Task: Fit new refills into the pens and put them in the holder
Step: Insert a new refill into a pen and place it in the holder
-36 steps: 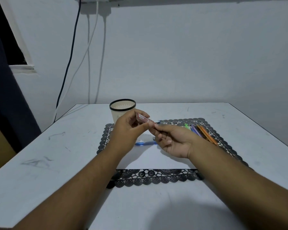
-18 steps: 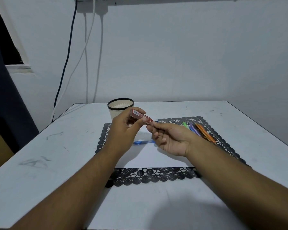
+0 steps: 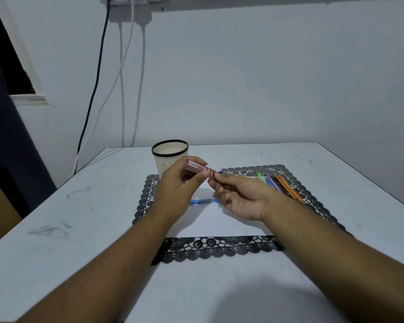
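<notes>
Two bare forearms come in from the bottom edge and meet over the middle of the white worktop [image 3: 56, 206], which has a few dark scuff marks on it. Closest to the viewer is the front strip of a black lacy placemat [image 3: 217, 249], with a plain white sheet [image 3: 219, 220] lying on top of it. Above that sheet, the left hand [image 3: 175, 192] and right hand [image 3: 240, 197] hold a small red refill pack [image 3: 200, 168] between them, up off the surface. Left fingers [image 3: 196, 162] are curled round the pack's far-left end, thumb pressing from below, and the right hand pinches the other end with fingertips clamped on it, the rest of those fingers loosely curled under. Something small and blue pokes out just past the right fingertips, can't really tell what it is. Under the hands, a blue pen [image 3: 202, 201] lies flat on the sheet, partly hidden. Off to the right on the mat sits a little bunch of pens [image 3: 280, 185], green, purple and orange, lying side by side at a slant. Further back, just behind the left hand at the mat's far-left corner, stands the holder [image 3: 170, 157], a cream slotted cup with a black rim, upright. Behind everything is a pale wall with a dark cable [image 3: 96, 89] and white cords hanging down.
</notes>
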A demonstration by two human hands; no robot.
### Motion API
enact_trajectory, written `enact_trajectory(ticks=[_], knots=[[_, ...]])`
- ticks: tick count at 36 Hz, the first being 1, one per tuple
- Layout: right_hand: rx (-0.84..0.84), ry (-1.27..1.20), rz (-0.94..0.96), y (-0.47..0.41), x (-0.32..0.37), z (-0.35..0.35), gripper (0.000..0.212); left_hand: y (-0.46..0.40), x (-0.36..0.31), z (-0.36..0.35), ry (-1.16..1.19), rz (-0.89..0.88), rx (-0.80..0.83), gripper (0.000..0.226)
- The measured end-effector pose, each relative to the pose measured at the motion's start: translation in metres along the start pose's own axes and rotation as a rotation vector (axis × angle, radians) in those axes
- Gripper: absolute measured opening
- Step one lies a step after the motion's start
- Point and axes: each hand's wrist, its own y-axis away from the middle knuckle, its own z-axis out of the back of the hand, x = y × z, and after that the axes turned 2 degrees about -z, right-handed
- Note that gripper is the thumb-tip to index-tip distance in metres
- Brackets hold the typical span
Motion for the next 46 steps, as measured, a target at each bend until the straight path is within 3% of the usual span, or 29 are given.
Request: enact_trajectory(ticks=[5,11,17,21,25,30,33,38,46], knots=[[-0.064,0.097,0.159,0.004,0.004,-0.001,0.013,-0.003,0.000,0.006,-0.076,0.054,0.026,0.018],[-0.322,0.881,0.665,0.023,0.015,-0.003,0.011,-0.003,0.008,0.012,-0.407,0.091,0.114,0.018],[-0.331,1.131,0.816,0.022,0.011,-0.005,0.008,-0.002,0.011,0.005,-0.399,0.025,0.185,0.033],[-0.324,1.049,0.799,0.023,0.013,-0.003,0.009,-0.003,0.013,0.005,-0.407,0.027,0.193,0.025],[-0.332,0.874,0.712,0.022,0.015,-0.003,0.011,-0.004,0.011,0.006,-0.232,0.079,0.177,0.019],[-0.221,0.237,0.432,0.017,0.012,-0.007,0.012,-0.005,-0.002,0.006,0.092,0.057,0.069,0.024],[-0.123,-0.022,0.243,0.011,0.005,-0.010,0.012,-0.004,-0.007,0.004,0.153,-0.010,0.067,0.030],[-0.032,-0.077,0.080,0.003,-0.006,-0.007,0.011,-0.003,-0.006,0.001,0.013,-0.099,0.038,0.024],[0.009,-0.099,0.067,0.001,-0.006,-0.008,0.017,-0.004,-0.012,0.008,-0.039,-0.164,-0.036,0.020]])
